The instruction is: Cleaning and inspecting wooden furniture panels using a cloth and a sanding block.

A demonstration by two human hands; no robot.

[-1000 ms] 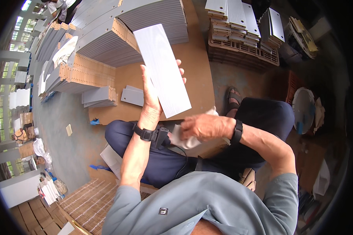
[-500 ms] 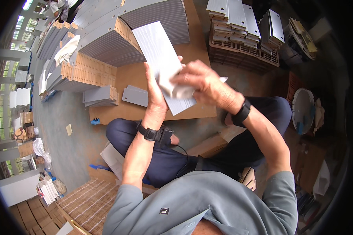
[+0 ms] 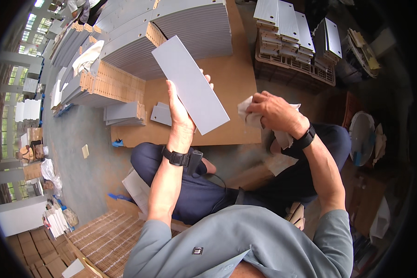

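One grey board [image 3: 190, 85], edges clasped by left fingers [image 3: 171, 91]; right fingers [image 3: 258, 106] clench cloth [image 3: 252, 119], gap between.

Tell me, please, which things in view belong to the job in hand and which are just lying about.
Job in hand:
- flat grey rectangular board, in the left hand
- crumpled off-white cloth, in the right hand
- stacked grey boards, probably

Apparently just lying about:
- small pale rectangular piece on the floor
- small bright-blue scrap

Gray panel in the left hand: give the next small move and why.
Perhaps bring the cloth in the right hand onto the gray panel: the left hand holds it, broad face exposed, and the cloth is apart from it.
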